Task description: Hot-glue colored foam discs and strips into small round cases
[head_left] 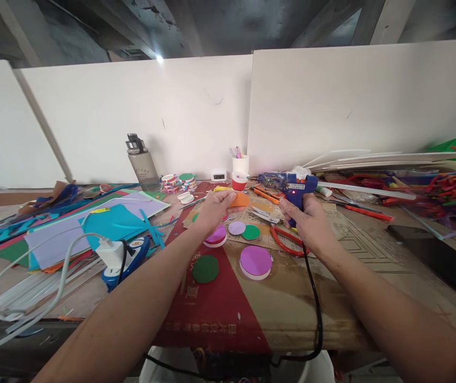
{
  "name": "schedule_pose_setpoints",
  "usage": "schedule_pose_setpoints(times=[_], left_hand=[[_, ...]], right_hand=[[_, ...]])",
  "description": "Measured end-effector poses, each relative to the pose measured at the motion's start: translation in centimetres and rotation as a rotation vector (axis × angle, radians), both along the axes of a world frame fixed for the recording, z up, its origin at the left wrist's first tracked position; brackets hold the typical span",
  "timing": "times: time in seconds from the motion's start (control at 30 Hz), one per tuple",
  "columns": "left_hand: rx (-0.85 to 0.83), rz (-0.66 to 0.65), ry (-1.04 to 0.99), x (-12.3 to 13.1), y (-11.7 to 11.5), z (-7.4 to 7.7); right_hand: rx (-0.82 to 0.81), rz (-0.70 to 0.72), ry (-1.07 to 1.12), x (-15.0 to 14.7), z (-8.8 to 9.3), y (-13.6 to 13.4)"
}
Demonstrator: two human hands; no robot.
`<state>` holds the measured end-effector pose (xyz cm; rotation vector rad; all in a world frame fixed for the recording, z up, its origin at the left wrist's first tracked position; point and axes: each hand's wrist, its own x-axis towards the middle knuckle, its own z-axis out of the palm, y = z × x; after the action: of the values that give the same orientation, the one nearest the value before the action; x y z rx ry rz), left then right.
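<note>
My left hand (218,206) pinches an orange disc (239,200) near the middle of the table. In my right hand (305,215) is a blue hot glue gun (298,192), its handle gripped, its nozzle pointing left and a small red light lit. A white glue stick (365,190) sticks out of its back. Below the hands lie a purple disc on a white base (255,261), a dark green disc (205,269), a smaller green disc (251,232) and a lilac disc (236,228). Red-handled scissors (287,242) rest beside them, partly behind the glue gun's cord.
Coloured sheets (112,223) and a blue power strip (128,260) with white cables lie at left. A bottle (142,165), a small clock (219,176) and stacked paper cups (240,165) stand behind. A black phone (437,258) and pipe cleaners (451,186) are at right.
</note>
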<state>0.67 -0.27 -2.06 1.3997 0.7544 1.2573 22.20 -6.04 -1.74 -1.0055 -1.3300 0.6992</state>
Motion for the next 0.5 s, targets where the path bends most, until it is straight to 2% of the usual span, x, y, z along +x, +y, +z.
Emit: schedule_pose_setpoints(times=[0.1,0.2,0.27,0.4,0.5], left_hand=[[-0.005,-0.003,-0.01,0.0,-0.1,0.1],[0.072,0.066,0.035,0.1,-0.6,0.4],[0.234,0.146,0.089,0.3,-1.1,0.5],[0.689,0.281,0.291,0.8,-2.4,0.5],[0.857,0.293,0.364,1.1,-3.2,0.5]], right_hand=[[-0.092,0.07,0.103,-0.1,-0.1,0.2],[-0.129,0.113,0.261,-0.5,-0.1,0.4],[-0.159,0.148,0.391,-0.8,0.0,0.5],[-0.287,0.216,0.528,-1.4,0.3,0.3],[-0.355,0.289,0.563,-1.9,0.5,0.0]])
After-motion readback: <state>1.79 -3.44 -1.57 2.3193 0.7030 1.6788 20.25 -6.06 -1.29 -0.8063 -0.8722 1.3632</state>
